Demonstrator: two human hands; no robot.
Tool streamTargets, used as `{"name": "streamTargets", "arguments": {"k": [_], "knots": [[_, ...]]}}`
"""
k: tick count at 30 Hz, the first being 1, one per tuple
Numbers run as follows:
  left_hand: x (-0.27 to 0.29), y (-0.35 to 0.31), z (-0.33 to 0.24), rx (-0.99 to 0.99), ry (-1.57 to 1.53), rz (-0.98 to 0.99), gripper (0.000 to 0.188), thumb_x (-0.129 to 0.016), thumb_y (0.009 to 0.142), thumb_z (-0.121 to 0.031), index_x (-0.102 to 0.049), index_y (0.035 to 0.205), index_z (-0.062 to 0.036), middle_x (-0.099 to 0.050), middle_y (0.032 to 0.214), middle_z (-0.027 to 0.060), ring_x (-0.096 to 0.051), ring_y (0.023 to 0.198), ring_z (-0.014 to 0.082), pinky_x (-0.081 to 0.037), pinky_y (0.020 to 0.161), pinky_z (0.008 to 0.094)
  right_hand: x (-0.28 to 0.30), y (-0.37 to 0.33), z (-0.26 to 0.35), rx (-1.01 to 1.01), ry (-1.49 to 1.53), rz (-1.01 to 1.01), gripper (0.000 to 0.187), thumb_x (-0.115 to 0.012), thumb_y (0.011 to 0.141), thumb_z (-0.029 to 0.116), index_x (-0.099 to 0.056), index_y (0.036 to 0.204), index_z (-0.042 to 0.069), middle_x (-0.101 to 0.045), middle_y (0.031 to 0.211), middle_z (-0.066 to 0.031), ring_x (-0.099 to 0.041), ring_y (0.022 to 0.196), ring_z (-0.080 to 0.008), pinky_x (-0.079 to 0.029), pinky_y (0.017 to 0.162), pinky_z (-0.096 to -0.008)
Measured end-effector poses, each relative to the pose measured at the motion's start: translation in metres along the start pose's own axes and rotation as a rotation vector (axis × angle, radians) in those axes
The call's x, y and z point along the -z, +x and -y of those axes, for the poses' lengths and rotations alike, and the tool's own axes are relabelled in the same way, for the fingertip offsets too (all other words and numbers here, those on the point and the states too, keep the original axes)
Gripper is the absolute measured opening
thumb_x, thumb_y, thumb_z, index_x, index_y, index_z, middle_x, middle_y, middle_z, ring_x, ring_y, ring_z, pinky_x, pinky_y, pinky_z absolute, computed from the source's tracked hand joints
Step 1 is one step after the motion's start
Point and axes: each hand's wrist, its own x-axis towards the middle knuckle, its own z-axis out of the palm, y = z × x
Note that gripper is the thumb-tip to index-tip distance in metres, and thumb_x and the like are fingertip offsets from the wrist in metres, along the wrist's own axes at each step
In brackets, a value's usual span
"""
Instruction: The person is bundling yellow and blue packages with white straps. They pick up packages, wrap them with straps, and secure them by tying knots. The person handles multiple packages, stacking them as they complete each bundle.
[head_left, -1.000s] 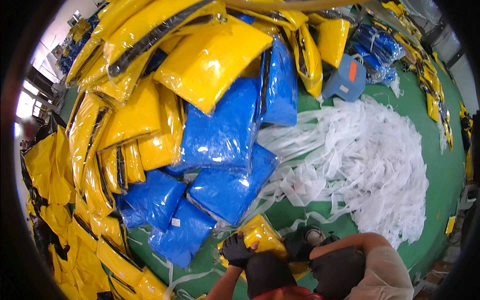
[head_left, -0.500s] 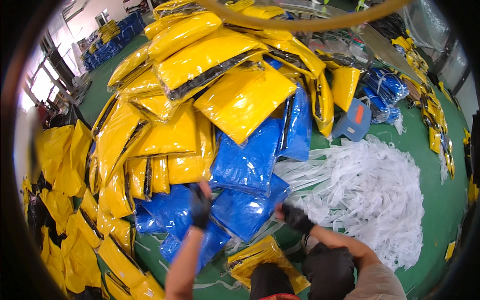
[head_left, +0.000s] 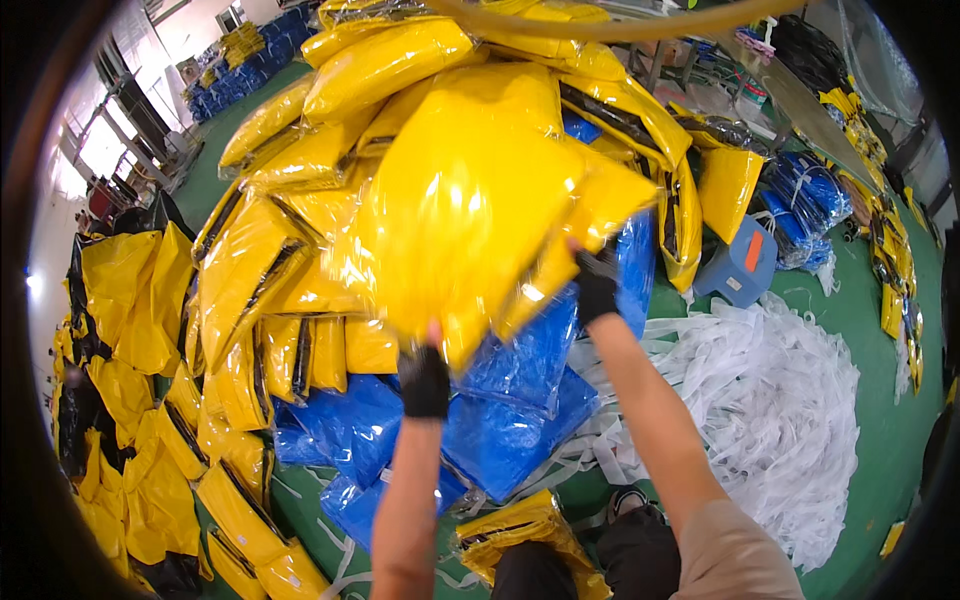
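Observation:
A large plastic-wrapped yellow package (head_left: 470, 190) is raised over the heap, blurred by motion. My left hand (head_left: 424, 378), in a black fingerless glove, is closed on its lower corner. At the edge of the yellow folds on the right, my right hand (head_left: 598, 280) wears the same kind of glove, its fingers closed on the yellow package there. Whether both hands hold one single package is hard to make out. Under and between the hands lie shiny blue packages (head_left: 515, 440). Another yellow package (head_left: 520, 530) rests on the floor by my legs.
Yellow packages (head_left: 250, 270) pile up on the left. A heap of white strips (head_left: 770, 420) covers the floor at right, beside a blue plastic container (head_left: 738, 262) with an orange patch. Tied blue bundles (head_left: 805, 195) lie behind it. Loose yellow and black pieces (head_left: 130, 300) sit far left.
Both hands have moved up and forward from the blue packages to the yellow ones. A large yellow package has been taken hold of and lifted. The view has shifted slightly.

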Motion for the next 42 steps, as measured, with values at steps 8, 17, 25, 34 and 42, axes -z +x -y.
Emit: {"name": "streamTargets", "arguments": {"k": [8, 17, 25, 34, 42], "knots": [[0.195, -0.086, 0.049, 0.499, 0.007, 0.255, 0.048, -0.067, 0.077, -0.022, -0.05, 0.117, -0.0011, -0.059, 0.106, 0.0079, -0.058, 0.094, 0.0176, -0.046, 0.084, 0.0295, 0.222, -0.08, 0.259, 0.023, -1.105, 0.111, 0.035, -0.06, 0.084, 0.021, -0.055, 0.11, -0.002, -0.061, 0.094, -0.0044, -0.055, 0.081, -0.0114, -0.044, 0.072, -0.0251], [0.157, 0.024, 0.043, 0.07, 0.261, 0.328, 0.04, -0.059, 0.084, -0.024, -0.052, 0.115, -0.0007, -0.06, 0.103, 0.0118, -0.057, 0.094, 0.0178, -0.043, 0.086, 0.0285, 0.021, -0.091, 0.025, -0.164, -0.998, 0.976, 0.058, -0.056, 0.085, 0.034, -0.04, 0.128, -0.002, -0.044, 0.129, -0.0202, -0.043, 0.118, -0.0303, -0.032, 0.098, -0.0344], [0.108, -0.167, 0.103, 0.292, -0.709, 0.13, 0.071, -0.043, 0.086, -0.055, -0.029, 0.133, -0.003, -0.036, 0.135, 0.0126, -0.035, 0.123, 0.0247, -0.023, 0.105, 0.0386, 0.025, -0.12, -0.021, -0.413, -0.85, 0.769, 0.043, -0.059, 0.084, 0.031, -0.053, 0.114, 0.002, -0.055, 0.115, -0.0161, -0.054, 0.102, -0.0252, -0.041, 0.088, -0.0313], [0.097, -0.13, 0.081, 0.59, -0.649, -0.173, 0.06, -0.046, 0.087, -0.049, -0.038, 0.13, -0.0068, -0.048, 0.127, 0.0094, -0.05, 0.109, 0.0231, -0.04, 0.095, 0.0355, -0.01, -0.125, -0.015, -0.572, -0.629, 0.921, 0.052, -0.064, 0.078, 0.04, -0.052, 0.112, 0.003, -0.06, 0.101, -0.0079, -0.055, 0.096, -0.0185, -0.042, 0.085, -0.0267], [0.162, -0.375, 0.0, 0.726, 0.085, -0.244, 0.045, -0.05, 0.087, -0.034, -0.044, 0.119, -0.0019, -0.056, 0.109, 0.0121, -0.055, 0.096, 0.0227, -0.046, 0.084, 0.0346, 0.128, -0.318, 0.06, -1.026, -0.263, 0.882, 0.073, -0.079, 0.062, 0.032, -0.045, 0.12, 0.005, -0.052, 0.117, -0.011, -0.049, 0.108, -0.0235, -0.04, 0.092, -0.0356]]}}
